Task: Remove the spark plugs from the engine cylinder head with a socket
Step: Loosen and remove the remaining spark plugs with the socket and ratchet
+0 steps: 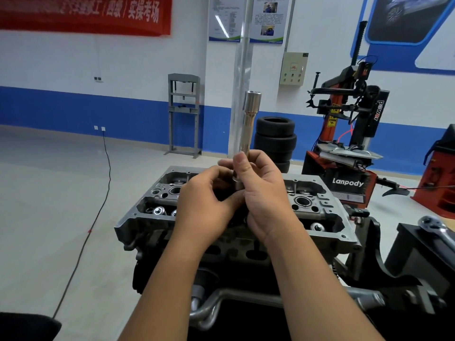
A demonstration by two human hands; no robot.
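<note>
Both hands (264, 193) hold socket (248, 124) upright.

The lower end of the socket (249, 124) disappears behind the right hand (264, 190) and left hand (204, 195), so any spark plug there cannot be told. Both hands cover the middle of the cylinder head (317, 200). The red banner (83, 13) is blurred and cut off at the top edge.
</note>
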